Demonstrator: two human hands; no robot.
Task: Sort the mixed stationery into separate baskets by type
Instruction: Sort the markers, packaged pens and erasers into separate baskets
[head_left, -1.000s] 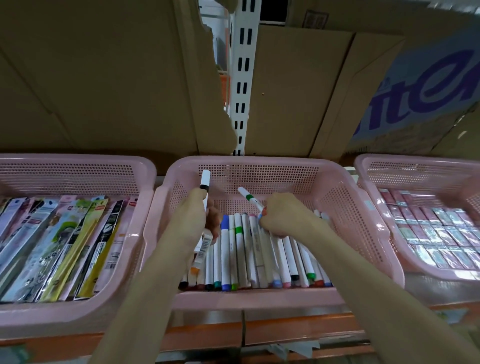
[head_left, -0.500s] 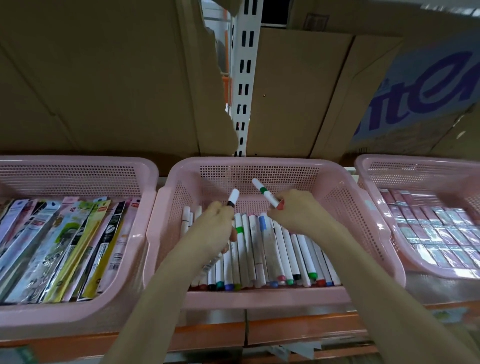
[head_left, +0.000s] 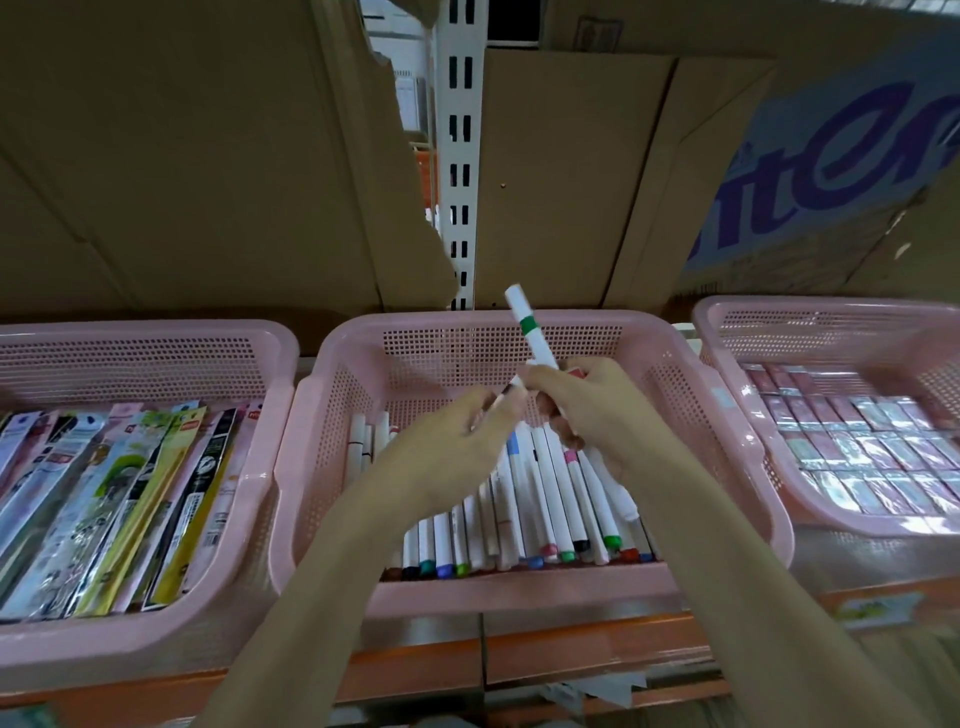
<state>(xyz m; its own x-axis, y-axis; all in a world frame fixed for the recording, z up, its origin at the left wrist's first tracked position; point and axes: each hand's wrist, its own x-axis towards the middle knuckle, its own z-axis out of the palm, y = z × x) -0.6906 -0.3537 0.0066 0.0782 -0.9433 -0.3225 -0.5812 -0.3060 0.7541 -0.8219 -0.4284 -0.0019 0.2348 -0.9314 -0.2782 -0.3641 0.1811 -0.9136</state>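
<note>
My right hand (head_left: 597, 415) grips a white marker with a green band (head_left: 530, 332), which points up and away over the back of the middle pink basket (head_left: 519, 592). My left hand (head_left: 452, 447) hovers just left of it and pinches a second white marker (head_left: 508, 391). Only that marker's dark-tipped end shows, close against the right hand's fingers. Below both hands, several white markers with coloured caps (head_left: 545, 499) lie side by side in the basket.
A pink basket on the left (head_left: 156, 332) holds flat packaged pens (head_left: 130, 493) standing in a row. A third pink basket on the right (head_left: 831, 306) holds small wrapped packs (head_left: 872, 441). Cardboard boxes (head_left: 208, 156) and a white slotted upright (head_left: 460, 156) rise behind them. An orange shelf edge (head_left: 571, 649) runs below.
Both hands have risen and come together over the middle basket. The green-banded marker swung more upright and the left hand's marker moved right to meet it.
</note>
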